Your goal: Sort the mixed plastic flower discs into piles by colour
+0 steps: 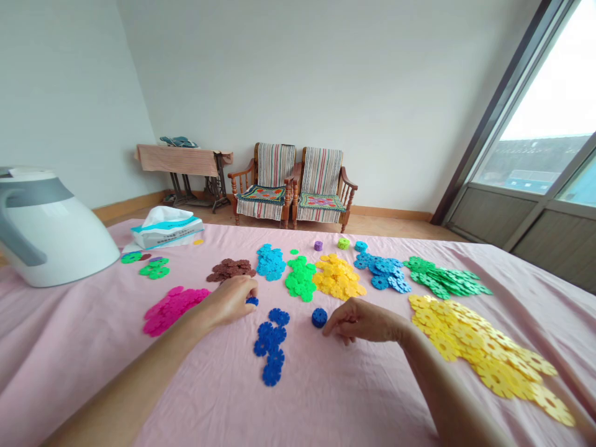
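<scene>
My left hand (pixel 233 298) rests on the pink cloth with its fingers curled round a small dark blue snowflake disc (pixel 252 301). My right hand (pixel 361 321) lies knuckles up, fingers pinched together, just right of a short stack of dark blue discs (pixel 319 317); I cannot tell whether it holds anything. Between and in front of the hands lies a loose cluster of dark blue discs (pixel 270 344). Just left of my left hand is a magenta pile (pixel 170 307).
Sorted piles lie further back: brown (pixel 230 269), light blue (pixel 270 261), green (pixel 300 277), yellow (pixel 338 276), blue (pixel 384 271), dark green (pixel 442 276). A large yellow pile (pixel 488 347) lies right. A white kettle (pixel 46 230) and tissue pack (pixel 166 228) stand left. Two chairs stand behind.
</scene>
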A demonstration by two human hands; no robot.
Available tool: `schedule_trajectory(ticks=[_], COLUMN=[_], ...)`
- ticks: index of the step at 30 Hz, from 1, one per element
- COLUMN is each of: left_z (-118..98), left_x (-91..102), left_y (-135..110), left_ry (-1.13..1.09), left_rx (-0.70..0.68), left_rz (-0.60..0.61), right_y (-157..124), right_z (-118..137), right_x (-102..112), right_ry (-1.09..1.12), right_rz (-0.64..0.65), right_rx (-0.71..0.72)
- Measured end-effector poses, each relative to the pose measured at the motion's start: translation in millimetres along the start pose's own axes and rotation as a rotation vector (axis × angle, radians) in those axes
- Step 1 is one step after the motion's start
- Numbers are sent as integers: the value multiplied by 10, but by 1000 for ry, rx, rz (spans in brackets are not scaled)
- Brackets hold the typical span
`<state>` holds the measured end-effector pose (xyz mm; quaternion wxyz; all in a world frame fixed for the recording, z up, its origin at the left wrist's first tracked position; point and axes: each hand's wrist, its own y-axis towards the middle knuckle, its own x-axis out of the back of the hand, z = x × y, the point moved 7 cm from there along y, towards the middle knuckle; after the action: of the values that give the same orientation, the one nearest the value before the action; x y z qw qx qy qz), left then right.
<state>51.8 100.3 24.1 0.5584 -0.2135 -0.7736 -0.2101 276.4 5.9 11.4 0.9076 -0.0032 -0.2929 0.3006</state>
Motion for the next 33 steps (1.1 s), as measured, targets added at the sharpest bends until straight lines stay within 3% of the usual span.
schedule_trajectory(ticks=[10,13,18,25,33], left_z=[-8,-66,-486,-1173,-1419], left_x=[-9,18,54,-51,-214], left_y=[1,4,14,127,229], left_ry=[58,48,-160,-234,-175], left_rx=[0,-27,-152,-303,-404], left_rz=[-43,-77,-68,-45,4], right_y=[5,16,36,68,97], right_z=[-31,-95,-275,-357,-339], right_x=[5,80,268,293,272], right_ry=[48,82,162,206,241], right_rz=[-6,-71,-306,-359,-361], right_rx=[2,-14,-51,-90,-100])
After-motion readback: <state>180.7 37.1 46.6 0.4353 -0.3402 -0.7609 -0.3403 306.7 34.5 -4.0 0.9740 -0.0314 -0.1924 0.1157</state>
